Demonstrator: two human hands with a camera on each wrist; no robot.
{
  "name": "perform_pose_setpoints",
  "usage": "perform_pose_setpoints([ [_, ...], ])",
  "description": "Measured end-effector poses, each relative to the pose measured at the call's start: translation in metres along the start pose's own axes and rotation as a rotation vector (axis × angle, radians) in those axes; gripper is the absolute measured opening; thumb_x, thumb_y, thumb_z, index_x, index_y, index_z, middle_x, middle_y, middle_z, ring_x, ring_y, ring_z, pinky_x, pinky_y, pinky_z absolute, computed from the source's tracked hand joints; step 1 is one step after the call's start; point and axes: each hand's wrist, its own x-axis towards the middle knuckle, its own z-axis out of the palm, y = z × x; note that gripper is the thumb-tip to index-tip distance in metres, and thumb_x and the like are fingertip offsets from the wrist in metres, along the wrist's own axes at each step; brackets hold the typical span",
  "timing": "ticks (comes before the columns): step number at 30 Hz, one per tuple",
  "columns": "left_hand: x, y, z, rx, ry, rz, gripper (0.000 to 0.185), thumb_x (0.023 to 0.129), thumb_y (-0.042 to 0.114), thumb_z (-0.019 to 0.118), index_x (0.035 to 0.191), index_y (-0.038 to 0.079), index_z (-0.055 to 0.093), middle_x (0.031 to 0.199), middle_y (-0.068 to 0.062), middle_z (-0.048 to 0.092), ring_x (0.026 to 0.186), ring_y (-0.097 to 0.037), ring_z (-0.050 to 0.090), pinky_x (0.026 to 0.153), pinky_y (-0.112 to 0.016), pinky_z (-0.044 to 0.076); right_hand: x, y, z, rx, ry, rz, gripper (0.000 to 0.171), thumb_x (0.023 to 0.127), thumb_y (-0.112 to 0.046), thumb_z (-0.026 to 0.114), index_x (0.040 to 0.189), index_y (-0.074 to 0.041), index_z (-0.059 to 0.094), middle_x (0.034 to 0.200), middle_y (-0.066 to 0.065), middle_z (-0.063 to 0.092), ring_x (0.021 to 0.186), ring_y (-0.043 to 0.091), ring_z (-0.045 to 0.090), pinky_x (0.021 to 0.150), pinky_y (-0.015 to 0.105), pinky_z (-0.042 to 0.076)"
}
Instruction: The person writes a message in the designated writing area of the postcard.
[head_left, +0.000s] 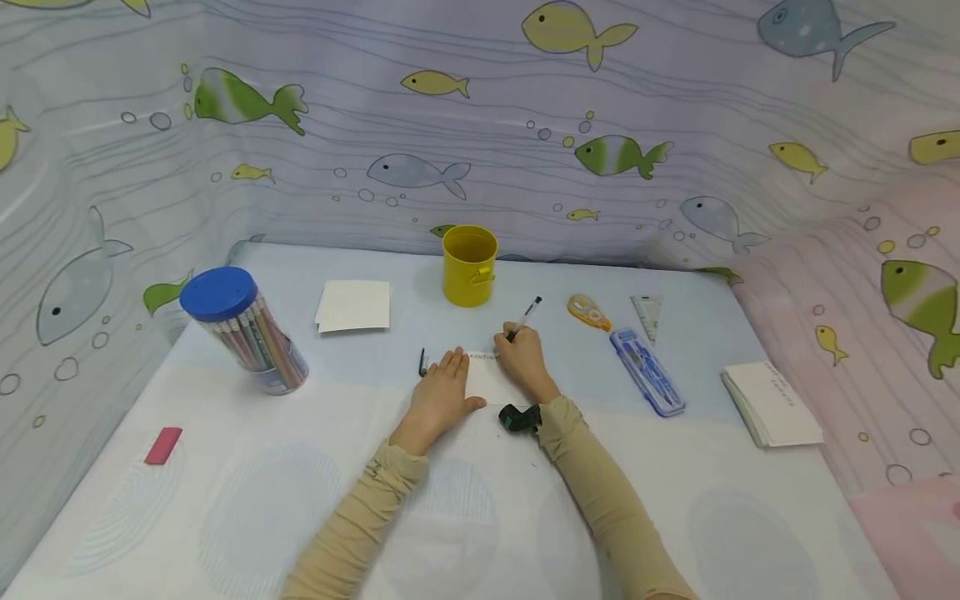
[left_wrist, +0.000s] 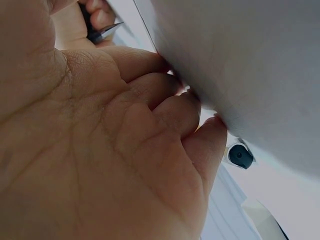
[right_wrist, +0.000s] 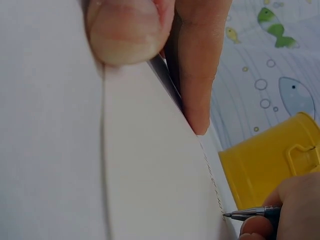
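Observation:
My right hand point(head_left: 523, 360) pinches a pen point(head_left: 534, 307) with a clear barrel and dark grip. In the right wrist view the pen tip point(right_wrist: 228, 215) meets a line of small handwriting point(right_wrist: 212, 177) along the top of a white sheet of paper point(head_left: 491, 382). My left hand point(head_left: 441, 396) lies over the left part of this sheet, fingers straight and thumb out to the side. Just left of its fingertips lies a black pen cap point(head_left: 422, 363). From the left wrist the palm point(left_wrist: 110, 135) fills much of the view.
Behind stands a yellow bucket point(head_left: 468, 279). At left are a blue-lidded pencil jar point(head_left: 258, 346), a paper stack point(head_left: 354, 306) and a red eraser point(head_left: 162, 446). At right lie correction tape point(head_left: 588, 312), a set square point(head_left: 648, 315), a blue compass case point(head_left: 647, 372) and a written-on stack point(head_left: 772, 404).

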Motion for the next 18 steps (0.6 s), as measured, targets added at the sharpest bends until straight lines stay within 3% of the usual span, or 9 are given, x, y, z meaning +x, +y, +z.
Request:
perform_pose_setpoints([
  [18,-0.0002,-0.0008,-0.0012,-0.009,0.004,0.002,0.083,0.093,0.049,0.058,0.149,-0.006,0.029,0.159,-0.021,0.023,0.148,-0.034,0.022,0.121,-0.047,0.024,0.0017,-0.0008,0.0004,-0.015,0.003,0.003,0.042,0.088,-0.004,0.05,0.053,-0.014,0.029,0.045,-0.006,0.023,0.041,0.006,0.019,0.04,0.019,0.016],
])
